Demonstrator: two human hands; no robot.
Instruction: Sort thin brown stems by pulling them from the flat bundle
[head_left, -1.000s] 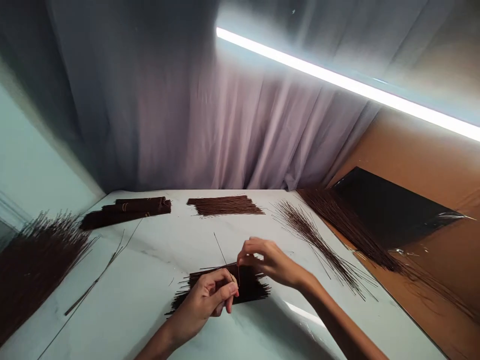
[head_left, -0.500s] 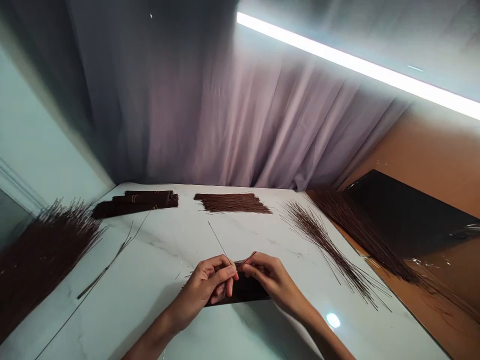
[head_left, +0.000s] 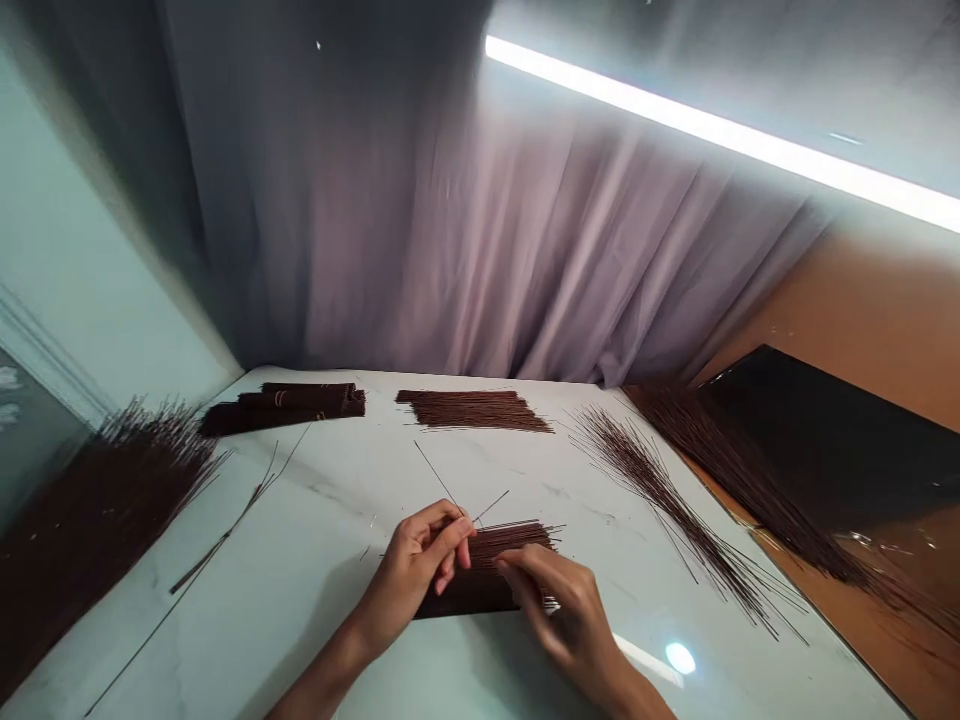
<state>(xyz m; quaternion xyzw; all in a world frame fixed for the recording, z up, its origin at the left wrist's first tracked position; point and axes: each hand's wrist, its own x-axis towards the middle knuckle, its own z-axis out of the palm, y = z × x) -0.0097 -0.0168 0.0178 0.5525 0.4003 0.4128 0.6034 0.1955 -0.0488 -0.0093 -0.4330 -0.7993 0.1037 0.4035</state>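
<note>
Hands (head_left: 421,558) (head_left: 568,590) apart, palms inward, left pinching thin strand (head_left: 436,474).

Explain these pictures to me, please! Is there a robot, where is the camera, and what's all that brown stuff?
There's no robot here, just a person's two bare hands. The camera is worn on the person's head, so you look forward and down, almost as they do.

The left hand pinches a thin brown strand. The right hand is beside it, over a dark pile; I can't tell whether it holds anything.

More brown strands lie around the white table: a neat stack at the back, banded bundles at the back left, a loose bunch on the right and a big heap far left. Behind hangs a curtain.
</note>
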